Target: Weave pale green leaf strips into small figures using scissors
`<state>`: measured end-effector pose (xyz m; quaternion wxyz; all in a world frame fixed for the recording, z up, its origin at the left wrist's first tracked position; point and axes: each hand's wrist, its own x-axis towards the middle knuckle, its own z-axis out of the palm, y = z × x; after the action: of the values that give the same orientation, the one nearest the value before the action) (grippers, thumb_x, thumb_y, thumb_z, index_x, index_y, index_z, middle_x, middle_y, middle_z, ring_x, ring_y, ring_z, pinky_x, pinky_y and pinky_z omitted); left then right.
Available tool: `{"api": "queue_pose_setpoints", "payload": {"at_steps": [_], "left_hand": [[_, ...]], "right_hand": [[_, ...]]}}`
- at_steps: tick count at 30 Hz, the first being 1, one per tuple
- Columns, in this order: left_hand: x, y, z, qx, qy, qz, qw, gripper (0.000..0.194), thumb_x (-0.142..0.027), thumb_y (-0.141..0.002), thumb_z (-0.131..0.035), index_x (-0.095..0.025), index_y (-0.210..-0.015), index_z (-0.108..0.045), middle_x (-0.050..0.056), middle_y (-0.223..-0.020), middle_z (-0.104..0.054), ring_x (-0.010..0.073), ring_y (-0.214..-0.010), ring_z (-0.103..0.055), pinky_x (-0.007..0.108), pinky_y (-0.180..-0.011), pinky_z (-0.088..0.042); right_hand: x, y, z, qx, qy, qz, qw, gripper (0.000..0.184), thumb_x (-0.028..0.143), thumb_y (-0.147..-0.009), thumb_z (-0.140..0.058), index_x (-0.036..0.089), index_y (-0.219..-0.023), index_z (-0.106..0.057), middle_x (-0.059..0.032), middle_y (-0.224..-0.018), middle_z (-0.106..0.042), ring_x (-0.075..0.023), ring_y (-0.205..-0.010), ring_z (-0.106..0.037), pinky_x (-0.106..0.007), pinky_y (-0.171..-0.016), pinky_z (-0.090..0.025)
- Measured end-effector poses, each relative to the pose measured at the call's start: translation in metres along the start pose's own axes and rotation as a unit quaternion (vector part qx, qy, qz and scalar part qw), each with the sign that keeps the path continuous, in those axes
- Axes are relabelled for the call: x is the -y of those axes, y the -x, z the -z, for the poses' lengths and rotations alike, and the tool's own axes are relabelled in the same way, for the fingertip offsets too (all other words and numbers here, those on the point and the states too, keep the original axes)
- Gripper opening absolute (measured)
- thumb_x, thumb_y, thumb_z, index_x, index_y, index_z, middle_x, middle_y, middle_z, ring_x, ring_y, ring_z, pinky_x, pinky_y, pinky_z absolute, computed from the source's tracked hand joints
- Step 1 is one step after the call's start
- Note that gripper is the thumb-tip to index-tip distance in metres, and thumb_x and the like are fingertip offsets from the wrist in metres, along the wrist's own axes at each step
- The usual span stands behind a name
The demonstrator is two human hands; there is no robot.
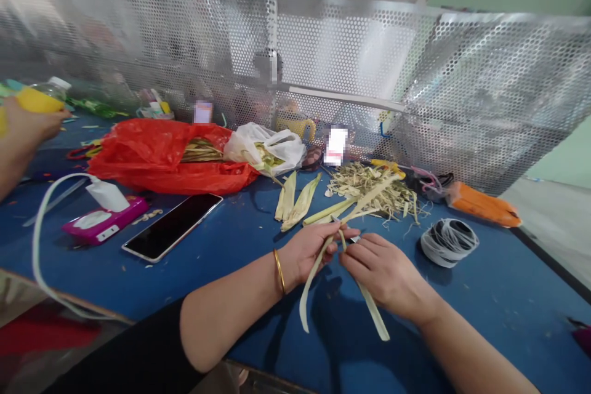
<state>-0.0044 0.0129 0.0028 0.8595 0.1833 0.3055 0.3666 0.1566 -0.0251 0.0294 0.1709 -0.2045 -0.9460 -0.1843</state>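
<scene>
Pale husk strips, in hand, partly worked

Stage: judged to be mid-work. A shredded husk pile [353, 184] is spread beyond the hands, taken as material already cut or torn. Two broad husk leaves [302, 200] are laid whole beside it, apparently not yet split. Further dried stalks [202, 151] are contained in a red plastic bag [133, 151], and leafy matter is enclosed in a white plastic bag [249, 138]; these are presumed to be stock. No finished article can be identified.

Item in hand: pale husk strips [373, 314], positioned over the near part of the blue tabletop [221, 283]. Two loose tails are hung below the hands, one to each side; longer lengths are extended above the fingertips toward the pile.

Left hand [298, 252]: bangle worn at wrist; fingers curled and drawn close, the strips pinched near the fingertips.

Right hand [383, 271]: narrowly closed, knuckles uppermost; a strip is gripped beneath the fingers, its tail let out below. A small shiny edge is shown between the hands; whether a blade is held cannot be told.

Adjacent: a twine spool [449, 243] is stood to the right, well apart from the right hand.
</scene>
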Motion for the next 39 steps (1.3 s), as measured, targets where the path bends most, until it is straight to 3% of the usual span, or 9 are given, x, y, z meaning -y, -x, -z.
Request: {"api": "queue_pose_setpoints", "payload": {"at_steps": [5, 9, 12, 15, 25, 29, 32, 36, 39], "left_hand": [[-0.006, 0.004, -0.005, -0.018, 0.02, -0.014, 1.0, 0.016, -0.016, -0.093, -0.05, -0.01, -0.081, -0.059, 0.002, -0.071, -0.065, 0.0026, -0.041, -0.052, 0.012, -0.036, -0.043], [-0.008, 0.009, -0.01, -0.06, -0.049, -0.084, 0.993, 0.018, -0.014, -0.092, -0.049, -0.009, -0.081, -0.063, 0.003, -0.066, -0.066, 0.0053, -0.045, -0.058, 0.013, -0.043, -0.048], [-0.006, 0.011, -0.013, -0.066, -0.088, -0.117, 0.987, 0.015, -0.015, -0.091, -0.053, -0.01, -0.081, -0.063, 0.003, -0.061, -0.065, 0.0073, -0.046, -0.059, 0.016, -0.047, -0.05], [0.002, 0.01, -0.013, -0.058, -0.122, -0.118, 0.984, 0.012, -0.018, -0.088, -0.058, -0.011, -0.078, -0.062, 0.003, -0.063, -0.066, 0.0078, -0.046, -0.059, 0.017, -0.046, -0.049], [0.01, 0.008, -0.008, 0.014, -0.163, -0.039, 0.986, 0.033, -0.034, -0.093, -0.048, -0.008, -0.084, -0.065, 0.009, -0.073, -0.069, 0.0103, -0.051, -0.064, 0.019, -0.051, -0.052], [0.01, 0.009, -0.009, 0.003, -0.174, -0.101, 0.979, 0.019, -0.027, -0.09, -0.054, -0.011, -0.082, -0.061, 0.007, -0.074, -0.069, 0.0101, -0.051, -0.064, 0.019, -0.05, -0.051], [0.012, 0.008, -0.01, -0.015, -0.18, -0.138, 0.974, 0.014, -0.025, -0.087, -0.059, -0.013, -0.081, -0.059, 0.006, -0.073, -0.069, 0.0098, -0.05, -0.063, 0.02, -0.052, -0.052], [0.013, 0.008, -0.009, -0.037, -0.22, -0.139, 0.965, 0.018, -0.03, -0.086, -0.061, -0.013, -0.081, -0.061, 0.007, -0.074, -0.071, 0.0103, -0.05, -0.063, 0.02, -0.051, -0.051], [0.014, 0.01, -0.009, -0.038, -0.262, -0.122, 0.957, 0.022, -0.033, -0.085, -0.06, -0.013, -0.077, -0.062, 0.006, -0.07, -0.07, 0.0111, -0.048, -0.062, 0.021, -0.049, -0.049]], "right_hand": [[-0.008, 0.001, -0.001, 0.079, -0.095, -0.049, 0.991, 0.026, 0.005, -0.09, -0.039, 0.016, -0.097, -0.061, -0.0078, -0.085, -0.065, -0.02, -0.08, -0.058, -0.034, -0.075, -0.044], [-0.01, 0.003, 0.002, 0.07, -0.255, -0.2, 0.944, 0.035, 0.0, -0.081, -0.038, 0.022, -0.097, -0.06, -0.0036, -0.093, -0.068, -0.0182, -0.086, -0.061, -0.031, -0.075, -0.045], [-0.008, 0.003, -0.002, -0.025, -0.355, -0.375, 0.856, 0.011, 0.018, -0.088, -0.048, 0.021, -0.084, -0.058, -0.0009, -0.078, -0.065, -0.0158, -0.072, -0.06, -0.026, -0.064, -0.045], [-0.006, 0.002, -0.011, -0.12, -0.414, -0.484, 0.762, 0.024, 0.042, -0.083, -0.062, 0.02, -0.078, -0.056, -0.0007, -0.07, -0.062, -0.0153, -0.063, -0.057, -0.026, -0.057, -0.044], [-0.005, -0.004, -0.011, -0.245, -0.557, -0.544, 0.579, 0.031, 0.043, -0.071, -0.074, 0.018, -0.075, -0.057, 0.0009, -0.064, -0.061, -0.0129, -0.057, -0.056, -0.025, -0.057, -0.046], [-0.005, -0.004, -0.015, -0.261, -0.603, -0.577, 0.485, 0.039, 0.04, -0.06, -0.081, 0.018, -0.077, -0.054, 0.002, -0.06, -0.059, -0.0131, -0.052, -0.055, -0.026, -0.054, -0.046], [-0.004, -0.004, -0.015, -0.238, -0.605, -0.572, 0.5, 0.038, 0.044, -0.063, -0.079, 0.018, -0.074, -0.053, 0.0027, -0.056, -0.056, -0.0122, -0.05, -0.051, -0.025, -0.051, -0.043], [-0.002, -0.004, -0.007, -0.195, -0.526, -0.55, 0.618, 0.037, 0.052, -0.075, -0.068, 0.019, -0.07, -0.053, 0.0069, -0.045, -0.043, -0.0079, -0.04, -0.035, -0.021, -0.04, -0.027], [-0.003, -0.004, 0.001, -0.181, -0.482, -0.514, 0.686, 0.034, 0.051, -0.081, -0.063, 0.019, -0.072, -0.057, 0.0064, -0.044, -0.044, -0.009, -0.041, -0.038, -0.021, -0.04, -0.028]]}}
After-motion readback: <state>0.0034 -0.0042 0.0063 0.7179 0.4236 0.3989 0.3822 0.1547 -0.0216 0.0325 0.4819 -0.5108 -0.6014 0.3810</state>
